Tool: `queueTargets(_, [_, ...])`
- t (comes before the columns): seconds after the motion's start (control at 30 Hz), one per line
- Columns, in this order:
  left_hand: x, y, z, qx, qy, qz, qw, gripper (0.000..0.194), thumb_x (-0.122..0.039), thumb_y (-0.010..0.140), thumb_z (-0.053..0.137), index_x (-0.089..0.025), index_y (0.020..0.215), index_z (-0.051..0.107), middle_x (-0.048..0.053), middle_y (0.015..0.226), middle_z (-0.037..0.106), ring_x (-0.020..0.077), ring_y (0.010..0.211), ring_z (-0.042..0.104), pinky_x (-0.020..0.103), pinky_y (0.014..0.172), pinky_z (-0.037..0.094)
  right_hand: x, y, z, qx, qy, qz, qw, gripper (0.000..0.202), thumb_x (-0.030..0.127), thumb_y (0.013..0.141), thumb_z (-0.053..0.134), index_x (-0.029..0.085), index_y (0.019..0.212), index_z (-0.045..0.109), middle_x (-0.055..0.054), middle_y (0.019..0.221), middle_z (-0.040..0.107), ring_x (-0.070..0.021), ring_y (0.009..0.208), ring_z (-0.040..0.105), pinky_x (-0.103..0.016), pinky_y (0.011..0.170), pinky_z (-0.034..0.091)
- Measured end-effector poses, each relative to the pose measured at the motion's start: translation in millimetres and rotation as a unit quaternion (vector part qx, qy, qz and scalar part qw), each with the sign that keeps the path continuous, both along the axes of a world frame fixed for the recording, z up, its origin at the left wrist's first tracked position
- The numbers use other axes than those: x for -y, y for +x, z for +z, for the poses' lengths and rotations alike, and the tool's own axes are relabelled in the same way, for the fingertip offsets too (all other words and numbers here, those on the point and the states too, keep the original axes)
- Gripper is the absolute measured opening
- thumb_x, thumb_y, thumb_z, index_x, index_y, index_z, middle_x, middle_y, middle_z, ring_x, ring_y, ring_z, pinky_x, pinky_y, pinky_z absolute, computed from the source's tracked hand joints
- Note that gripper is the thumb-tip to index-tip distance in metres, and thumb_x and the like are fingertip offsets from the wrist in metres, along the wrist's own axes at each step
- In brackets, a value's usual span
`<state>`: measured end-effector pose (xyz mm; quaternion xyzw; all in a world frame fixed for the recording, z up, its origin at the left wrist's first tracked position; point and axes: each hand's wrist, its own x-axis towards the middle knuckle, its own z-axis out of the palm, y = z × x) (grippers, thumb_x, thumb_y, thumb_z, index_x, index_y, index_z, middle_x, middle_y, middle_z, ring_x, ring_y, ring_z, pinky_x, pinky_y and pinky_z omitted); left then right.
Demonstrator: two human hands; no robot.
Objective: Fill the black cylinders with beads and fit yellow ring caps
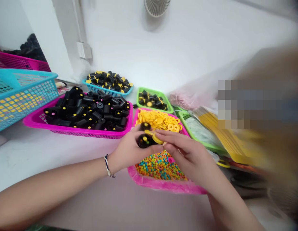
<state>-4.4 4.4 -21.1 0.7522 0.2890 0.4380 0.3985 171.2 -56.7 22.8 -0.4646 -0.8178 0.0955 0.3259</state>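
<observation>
My left hand (126, 147) is wrapped round black plastic cylinders (143, 141) with yellow centres; coloured balls show inside the nearest one. At the right end of this bunch, my right hand (188, 150) has its fingertips closed on a round yellow cap (158, 139). The cap touches or sits against a black cylinder, mostly hidden by the fingers. Below both hands lie small multicoloured balls (156, 166) in a pink-lined tray (161, 184), with a small pink tube (171, 159) among them. Just beyond the hands are yellow rings and caps (161, 119) in a pink basket.
A large magenta basket (88, 132) of black cylinders stands left, beside a blue basket (26, 93). Behind are a blue basket (110, 92) and a green basket (155, 108) of yellow-capped cylinders. A blurred person (271, 144) is close on the right, near yellow strips (215, 134).
</observation>
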Motion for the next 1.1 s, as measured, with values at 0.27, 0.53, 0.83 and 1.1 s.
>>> queueTargets(0.27, [22.0,-11.6,24.8,-0.004,-0.019,-0.049,0.999,0.023,-0.04,0.07,0.072,-0.019,0.08,0.069,0.002,0.092,0.064,0.0192,0.094,0.057,0.029,0.083,0.047,14.5,-10.3,-8.9,0.147,0.281,0.036,0.948,0.055,0.015,0.079,0.067,0.009,0.13,0.046,-0.015,0.118,0.06,-0.0228,0.118,0.05,-0.038,0.103,0.044])
queueTargets(0.53, [29.0,-12.4,25.1,0.009,-0.046,-0.088,0.995,0.023,-0.037,0.068,0.075,-0.016,0.068,0.064,0.001,0.083,0.062,0.0156,0.079,0.057,0.025,0.07,0.049,21.5,-7.5,-16.6,0.201,0.368,0.047,0.907,0.053,0.008,0.073,0.07,0.001,0.122,0.051,-0.017,0.113,0.06,-0.0266,0.117,0.051,-0.038,0.103,0.044])
queueTargets(0.83, [28.9,-16.1,33.1,-0.043,0.0,-0.14,0.989,0.026,-0.038,0.061,0.08,-0.021,0.078,0.07,0.0,0.102,0.058,0.0163,0.09,0.056,0.026,0.08,0.048,19.3,-13.3,3.1,0.098,0.057,-0.007,0.994,0.072,0.025,0.062,0.073,0.023,0.126,0.039,-0.009,0.119,0.048,-0.0241,0.11,0.048,-0.039,0.091,0.049])
queueTargets(1.1, [27.9,-8.1,21.1,-0.028,-0.109,-0.218,0.97,0.044,-0.036,0.065,0.077,-0.02,0.104,0.064,0.004,0.115,0.055,0.0195,0.103,0.055,0.027,0.085,0.049,29.4,-10.9,4.4,0.205,0.097,-0.034,0.973,0.053,0.027,0.066,0.069,0.028,0.115,0.051,-0.008,0.121,0.039,-0.0299,0.112,0.037,-0.047,0.089,0.043])
